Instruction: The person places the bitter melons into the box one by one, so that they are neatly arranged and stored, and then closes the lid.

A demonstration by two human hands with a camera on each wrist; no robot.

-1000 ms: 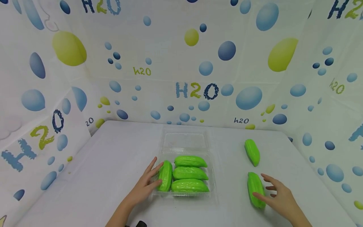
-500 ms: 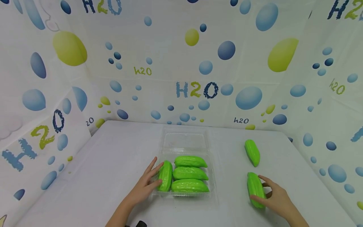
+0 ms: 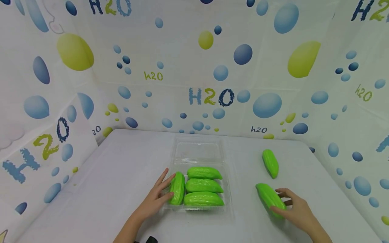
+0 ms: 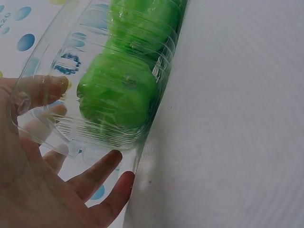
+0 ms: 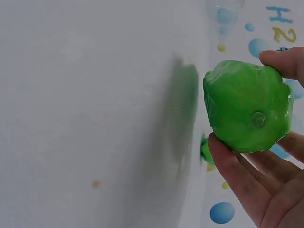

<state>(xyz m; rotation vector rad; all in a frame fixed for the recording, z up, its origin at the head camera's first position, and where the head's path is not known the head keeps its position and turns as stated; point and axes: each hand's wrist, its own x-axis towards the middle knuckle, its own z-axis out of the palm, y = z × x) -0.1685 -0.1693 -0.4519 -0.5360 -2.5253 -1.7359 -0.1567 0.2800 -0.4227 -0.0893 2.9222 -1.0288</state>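
My right hand (image 3: 299, 212) holds a green, ridged, glossy bitter melon (image 3: 267, 197) between thumb and fingers. In the right wrist view the round stem end of this bitter melon (image 5: 247, 107) faces the camera, and its shadow lies on the tabletop beside it. At the left wall of a clear plastic clamshell box (image 3: 226, 199) rests my left hand (image 3: 155, 199), fingers spread. Its fingertips are at the upright bitter melon (image 3: 177, 189) inside. Three more lie crosswise in the box, the nearest bitter melon (image 3: 203, 199) along the front wall. Some left fingers show through the plastic in the left wrist view.
One loose bitter melon (image 3: 270, 163) lies farther back on the right of the white table (image 3: 121, 162). The box's clear lid (image 3: 197, 150) is folded back behind it. A patterned sheet (image 3: 170, 44) hangs around the table. A small black object (image 3: 151, 239) shows at the bottom edge.
My right hand has closed its fingers on the near bitter melon, whose far end has swung left. The left hand and the box have stayed in place.
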